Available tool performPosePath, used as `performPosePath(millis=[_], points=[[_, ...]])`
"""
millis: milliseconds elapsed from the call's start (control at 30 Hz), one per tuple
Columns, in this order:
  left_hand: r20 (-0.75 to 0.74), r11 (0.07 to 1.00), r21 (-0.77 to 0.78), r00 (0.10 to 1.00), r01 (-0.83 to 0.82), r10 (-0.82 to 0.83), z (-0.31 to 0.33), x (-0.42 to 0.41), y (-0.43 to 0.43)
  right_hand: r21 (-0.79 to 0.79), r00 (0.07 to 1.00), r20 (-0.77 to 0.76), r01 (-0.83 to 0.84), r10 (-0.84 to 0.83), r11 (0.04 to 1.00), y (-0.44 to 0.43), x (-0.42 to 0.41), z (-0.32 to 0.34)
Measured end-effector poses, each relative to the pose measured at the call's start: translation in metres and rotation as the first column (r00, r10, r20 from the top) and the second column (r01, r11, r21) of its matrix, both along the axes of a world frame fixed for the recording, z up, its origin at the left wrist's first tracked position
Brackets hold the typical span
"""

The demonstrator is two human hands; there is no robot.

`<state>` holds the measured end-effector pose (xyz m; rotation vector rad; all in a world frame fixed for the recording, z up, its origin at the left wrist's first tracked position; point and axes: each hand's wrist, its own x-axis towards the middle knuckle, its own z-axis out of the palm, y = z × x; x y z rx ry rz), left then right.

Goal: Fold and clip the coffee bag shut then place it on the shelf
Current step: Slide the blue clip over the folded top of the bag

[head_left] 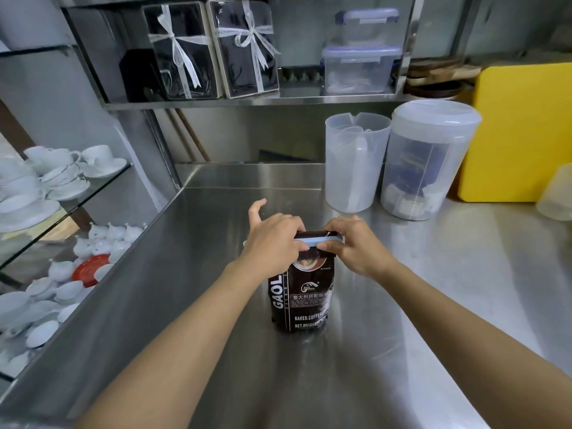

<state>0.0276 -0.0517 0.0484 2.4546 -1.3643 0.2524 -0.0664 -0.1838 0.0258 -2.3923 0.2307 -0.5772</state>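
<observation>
- A brushed stainless-steel counter fills the lower part of the view and runs back to a low steel upstand at the wall; its surface shows streaky reflections.
- The coffee bag, dark with white lettering, stands upright on the counter near its middle, with its top folded over.
- A pale blue clip lies across the folded top of the bag.
- The left hand grasps the left end of the clip and the bag top, fingers curled over the fold, with the index finger lifted and pointing away.
- The right hand pinches the right end of the clip and the bag top, fingers bent down over the fold.
- Above the counter a steel shelf is fixed to the wall. On it stand two dark gift boxes tied with white ribbon, and to their right two clear lidded containers, stacked.
- At the back right of the counter stand a translucent jug without a lid and, just beside it, a translucent canister with a lid on and dark packets inside.
- A yellow board leans upright behind the canister, against the wall.
- To the left, glass shelves hold white cups and saucers on the upper level, and small white pots with one red dish on the lower.
</observation>
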Motion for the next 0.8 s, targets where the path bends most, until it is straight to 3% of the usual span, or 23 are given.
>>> performPosePath(millis=[200,400,567,700,800], points=[[0.174,1.000,0.018,0.985,-0.009,0.006,-0.006,-0.007,-0.005,-0.014,1.000,-0.012,0.000,0.000,1.000,-0.006,-0.002,-0.003],[0.180,1.000,-0.008,0.984,0.001,0.000,-0.008,-0.009,-0.003,-0.153,0.990,-0.092,-0.125,0.111,0.980,-0.004,0.003,0.008],[0.053,0.998,-0.035,0.997,-0.047,0.049,0.003,-0.006,0.008,-0.200,0.995,-0.050,-0.100,0.092,0.975,0.001,0.006,0.001],[-0.076,0.991,-0.042,0.989,-0.129,0.126,0.007,0.007,0.028,-0.141,0.997,-0.055,-0.057,0.049,0.988,-0.004,0.001,-0.004],[-0.095,0.988,-0.041,0.985,-0.146,0.142,0.002,0.009,0.034,-0.170,0.995,-0.073,-0.077,0.065,0.982,-0.004,0.004,-0.001]])
